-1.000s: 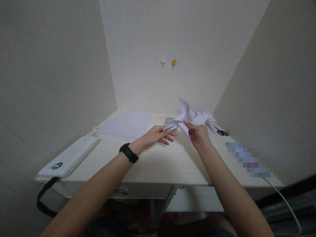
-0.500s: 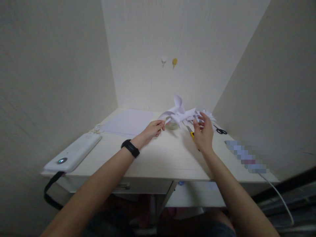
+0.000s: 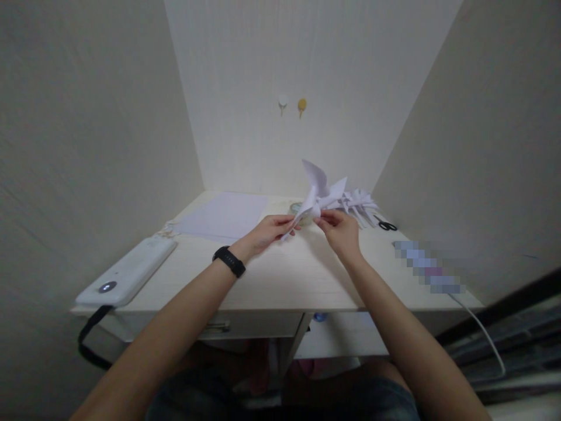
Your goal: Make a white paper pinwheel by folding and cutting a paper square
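Note:
A white paper pinwheel (image 3: 322,188) is held up above the middle of the desk, its curled blades spread upward and to the right. My left hand (image 3: 278,227) is closed on its lower left part, fingers pinching the paper. From the right, my right hand (image 3: 342,229) pinches the pinwheel near its lower blade, thumb and forefinger together. Just behind the pinwheel a roll of clear tape (image 3: 295,207) lies on the desk, partly hidden. The utility knife is not visible behind my right hand.
White paper sheets (image 3: 223,213) lie back left. A heap of folded white paper pieces (image 3: 359,202) and black scissors (image 3: 385,224) lie back right. A white device with a strap (image 3: 131,272) rests at the left edge, a blurred-out strip with a cable (image 3: 425,268) at the right.
My right hand has moved left and closed on the pinwheel; it was open beside it before. The pinwheel has turned and tilted in my left hand. The view has shifted slightly.

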The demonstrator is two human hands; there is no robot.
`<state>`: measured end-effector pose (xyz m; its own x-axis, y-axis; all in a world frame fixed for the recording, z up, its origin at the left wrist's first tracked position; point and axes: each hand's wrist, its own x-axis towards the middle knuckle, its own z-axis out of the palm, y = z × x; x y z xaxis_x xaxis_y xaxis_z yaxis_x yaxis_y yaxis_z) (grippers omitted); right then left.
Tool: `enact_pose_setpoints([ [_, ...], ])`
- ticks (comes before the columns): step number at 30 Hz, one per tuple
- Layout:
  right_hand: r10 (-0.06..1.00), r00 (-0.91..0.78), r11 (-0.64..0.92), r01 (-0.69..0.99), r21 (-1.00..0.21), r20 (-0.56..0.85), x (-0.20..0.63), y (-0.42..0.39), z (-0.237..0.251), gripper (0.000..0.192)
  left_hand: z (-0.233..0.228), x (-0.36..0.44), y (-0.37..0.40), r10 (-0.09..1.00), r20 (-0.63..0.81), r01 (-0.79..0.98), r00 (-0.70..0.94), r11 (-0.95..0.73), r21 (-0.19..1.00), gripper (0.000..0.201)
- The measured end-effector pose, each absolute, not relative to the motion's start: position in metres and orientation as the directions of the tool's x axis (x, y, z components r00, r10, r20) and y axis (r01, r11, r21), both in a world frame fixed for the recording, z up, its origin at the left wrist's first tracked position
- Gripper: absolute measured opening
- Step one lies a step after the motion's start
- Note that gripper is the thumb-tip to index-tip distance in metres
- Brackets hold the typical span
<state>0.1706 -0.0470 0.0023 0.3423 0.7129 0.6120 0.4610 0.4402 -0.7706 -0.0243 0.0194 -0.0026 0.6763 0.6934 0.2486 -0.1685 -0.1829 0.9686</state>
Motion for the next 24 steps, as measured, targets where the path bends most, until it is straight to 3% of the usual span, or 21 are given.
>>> enact_pose_setpoints([
  [3,0.781,0.44,0.426,0.144,-0.893,0.443,0.149,-0.05,0.006,0.03,-0.006,-0.024,0.019,0.708,0.212,-0.159,0.674,-0.141,0.977,0.048],
  [5,0.849,0.394,0.407,-0.062,-0.911,0.352,0.136,-0.055,0.009,0.035,-0.008,-0.023,0.019,0.702,0.201,-0.16,0.684,-0.125,0.979,0.05],
  [7,0.902,0.286,0.375,-0.153,-0.914,0.322,0.128,-0.06,0.011,0.04,-0.009,-0.023,0.02,0.701,0.2,-0.154,0.685,-0.129,0.98,0.048],
  [9,0.887,0.266,0.398,-0.03,-0.917,0.376,0.128,-0.066,0.012,0.04,-0.011,-0.023,0.022,0.731,0.196,-0.145,0.654,-0.133,0.98,0.048],
  [12,0.707,0.383,0.422,0.445,-0.789,0.594,0.141,-0.071,0.013,0.039,-0.014,-0.024,0.027,0.789,0.176,-0.138,0.589,-0.116,0.984,0.049],
  [13,0.644,0.397,0.368,0.588,-0.72,0.654,0.147,-0.072,0.012,0.043,-0.015,-0.024,0.028,0.8,0.171,-0.14,0.575,-0.109,0.984,0.048],
  [15,0.619,0.367,0.228,0.762,-0.606,0.694,0.157,-0.072,0.01,0.052,-0.016,-0.023,0.029,0.81,0.163,-0.144,0.563,-0.098,0.985,0.046],
  [20,0.755,0.268,0.101,0.854,-0.51,0.598,0.156,-0.075,0.003,0.052,-0.015,-0.022,0.026,0.813,0.176,-0.141,0.555,-0.116,0.983,0.039],
  [24,0.849,0.208,0.195,0.731,-0.654,0.486,0.133,-0.082,-0.001,0.057,-0.014,-0.022,0.023,0.824,0.176,-0.176,0.539,-0.094,0.98,0.047],
])
